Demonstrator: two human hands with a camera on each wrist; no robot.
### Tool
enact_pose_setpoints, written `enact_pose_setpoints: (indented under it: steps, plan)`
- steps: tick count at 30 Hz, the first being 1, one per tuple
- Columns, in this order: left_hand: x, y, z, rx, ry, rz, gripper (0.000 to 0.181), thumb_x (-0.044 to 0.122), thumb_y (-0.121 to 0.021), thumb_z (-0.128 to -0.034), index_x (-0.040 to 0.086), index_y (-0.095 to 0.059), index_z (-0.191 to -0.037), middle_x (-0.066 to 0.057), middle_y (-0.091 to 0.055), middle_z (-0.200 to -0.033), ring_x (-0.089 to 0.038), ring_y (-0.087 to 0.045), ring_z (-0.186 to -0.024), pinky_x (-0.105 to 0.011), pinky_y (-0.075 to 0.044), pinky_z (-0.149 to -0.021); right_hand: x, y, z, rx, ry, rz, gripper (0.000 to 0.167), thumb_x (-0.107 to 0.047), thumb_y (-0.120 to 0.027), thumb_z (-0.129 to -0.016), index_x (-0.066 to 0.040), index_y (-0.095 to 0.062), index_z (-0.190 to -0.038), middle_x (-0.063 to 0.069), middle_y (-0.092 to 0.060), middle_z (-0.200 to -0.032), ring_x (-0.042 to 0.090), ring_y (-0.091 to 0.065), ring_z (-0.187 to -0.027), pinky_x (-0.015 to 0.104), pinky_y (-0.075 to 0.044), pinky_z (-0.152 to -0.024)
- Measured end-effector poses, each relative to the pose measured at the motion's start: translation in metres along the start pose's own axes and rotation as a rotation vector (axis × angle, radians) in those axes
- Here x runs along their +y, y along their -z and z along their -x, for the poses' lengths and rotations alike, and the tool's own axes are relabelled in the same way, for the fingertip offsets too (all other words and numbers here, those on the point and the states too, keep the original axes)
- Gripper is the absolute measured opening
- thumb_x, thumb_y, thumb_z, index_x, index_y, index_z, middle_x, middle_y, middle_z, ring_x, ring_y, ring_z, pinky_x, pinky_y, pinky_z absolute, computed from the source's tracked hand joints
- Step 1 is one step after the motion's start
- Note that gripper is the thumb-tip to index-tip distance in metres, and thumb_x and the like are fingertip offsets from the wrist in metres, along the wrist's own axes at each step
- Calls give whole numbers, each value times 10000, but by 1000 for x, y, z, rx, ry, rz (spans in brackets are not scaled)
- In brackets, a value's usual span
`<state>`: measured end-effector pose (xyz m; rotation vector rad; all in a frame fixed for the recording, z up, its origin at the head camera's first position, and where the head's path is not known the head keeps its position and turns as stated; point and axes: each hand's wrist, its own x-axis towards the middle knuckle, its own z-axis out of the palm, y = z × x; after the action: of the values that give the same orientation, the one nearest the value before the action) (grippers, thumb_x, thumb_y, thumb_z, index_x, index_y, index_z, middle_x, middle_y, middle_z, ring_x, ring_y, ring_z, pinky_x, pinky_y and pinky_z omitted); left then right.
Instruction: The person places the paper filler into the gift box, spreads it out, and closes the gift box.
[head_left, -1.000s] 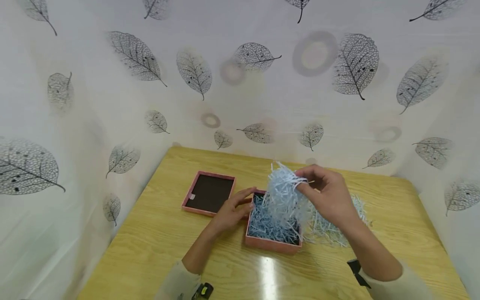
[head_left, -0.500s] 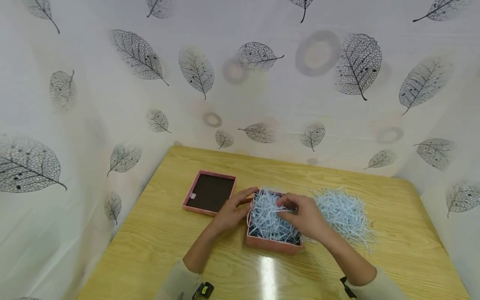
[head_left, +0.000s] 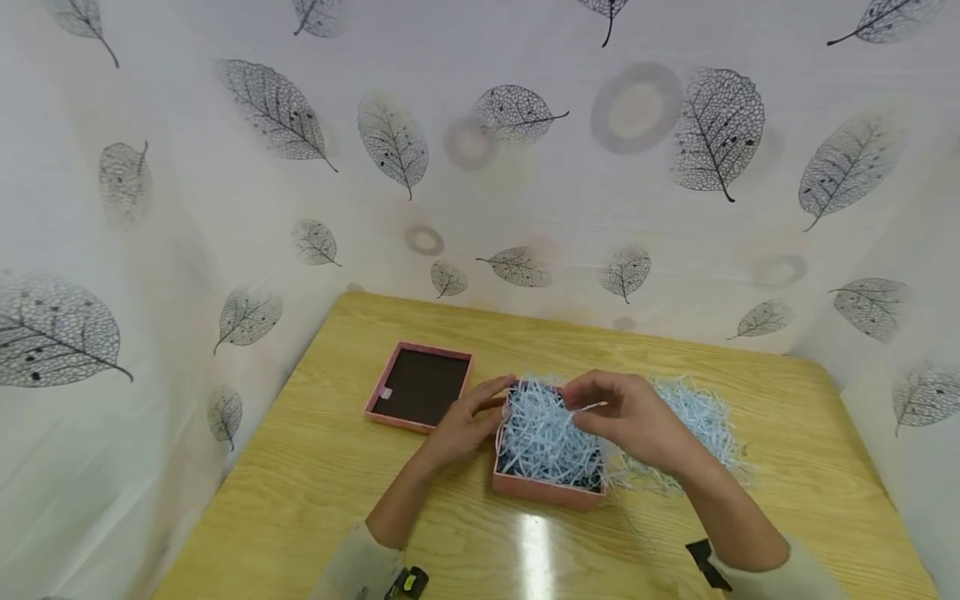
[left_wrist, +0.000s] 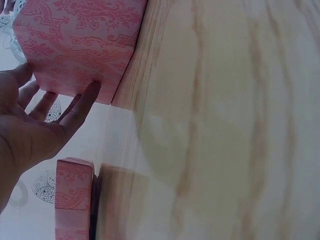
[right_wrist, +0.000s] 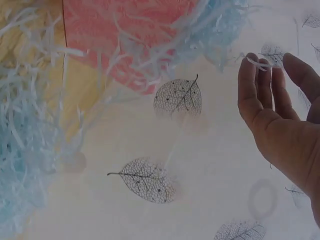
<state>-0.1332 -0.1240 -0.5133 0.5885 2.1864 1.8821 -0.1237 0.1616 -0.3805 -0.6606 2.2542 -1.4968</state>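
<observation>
A pink patterned box stands on the table, holding pale blue shredded paper that rises to its rim. My left hand rests against the box's left side with fingers extended; the left wrist view shows the fingertips touching the patterned wall. Above the box's right part, my right hand hovers with fingers bent and thumb apart. A thin paper strand lies at its fingertips in the right wrist view, not visibly pinched. Whatever lies under the shredded paper is hidden.
Right of the box lies a loose heap of shredded paper, partly behind my right hand. The box's lid, dark inside, lies upturned to the left. A leaf-printed curtain surrounds the wooden table at the back and sides.
The right hand brought a clump of shredded paper down into the box and let it go, then lifted slightly and moved right. The left hand stays at the box.
</observation>
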Motion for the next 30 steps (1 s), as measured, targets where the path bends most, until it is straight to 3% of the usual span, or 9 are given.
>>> enact_pose_setpoints:
  steps: [6, 8, 14, 19, 25, 30]
  plan:
    - [0, 0, 0, 2, 1, 15, 553, 66, -551, -1101, 67, -398, -1633, -133, -391, -1672, -435, -438, -1475, -501, -508, -1102, 25, -26, -19, -154, -91, -236, 296, -46, -701, -1012, 84, -657, -1274, 235, -694, -1206, 337, -702, -1120, 358, -599, -958]
    - [1, 0, 0, 0, 12, 6, 554, 92, -550, -1108, 100, -397, -1640, -107, -379, -1682, -422, -438, -1480, -497, -522, -1087, 34, -35, -25, -183, -126, -266, 295, -34, -679, -1020, 96, -651, -1283, 246, -694, -1199, 322, -707, -1111, 376, -598, -961]
    - [2, 1, 2, 1, 64, 1, 557, 196, -566, -1115, 208, -406, -1648, -29, -351, -1698, -384, -416, -1507, -485, -536, -1074, 55, -61, -40, -187, -196, -144, 292, -79, -672, -1010, 91, -680, -1247, 155, -722, -1073, 202, -679, -965, 345, -592, -841]
    - [1, 1, 3, -1, 61, -13, 561, 205, -575, -1111, 204, -408, -1647, -25, -353, -1696, -380, -424, -1503, -489, -528, -1084, 66, -75, -47, -147, -220, -46, 284, -48, -683, -945, 106, -705, -1181, 85, -699, -966, 133, -594, -818, 294, -524, -727]
    - [0, 0, 1, -8, 69, -1, 570, 232, -587, -1108, 184, -407, -1647, 3, -360, -1692, -361, -425, -1505, -493, -497, -1120, 60, -64, -43, -149, -231, -56, 320, -77, -675, -981, 99, -688, -1248, 137, -725, -1054, 176, -653, -896, 335, -565, -778]
    - [-1, 0, 1, -6, 73, 7, 566, 234, -586, -1108, 218, -410, -1646, -1, -356, -1694, -366, -418, -1508, -510, -504, -1110, 43, -40, -36, -177, -228, -236, 320, -82, -622, -1061, 120, -620, -1309, 256, -679, -1208, 341, -703, -1089, 446, -609, -942]
